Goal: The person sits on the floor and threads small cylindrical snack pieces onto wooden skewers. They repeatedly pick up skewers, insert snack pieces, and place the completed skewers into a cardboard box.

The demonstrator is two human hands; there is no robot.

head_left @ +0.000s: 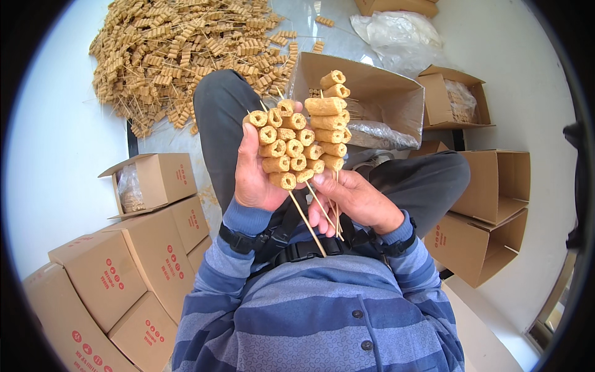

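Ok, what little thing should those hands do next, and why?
Perhaps the right hand could nudge the bare sticks together while the left hand steadies the snack bunch. The sticks poke out below the brown snack pieces at different angles, so lining them up might make everything easier to hold.

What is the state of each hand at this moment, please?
Left hand: closed around a bunch of skewered golden rolls.
Right hand: closed on thin sticks that stick out below the rolls.
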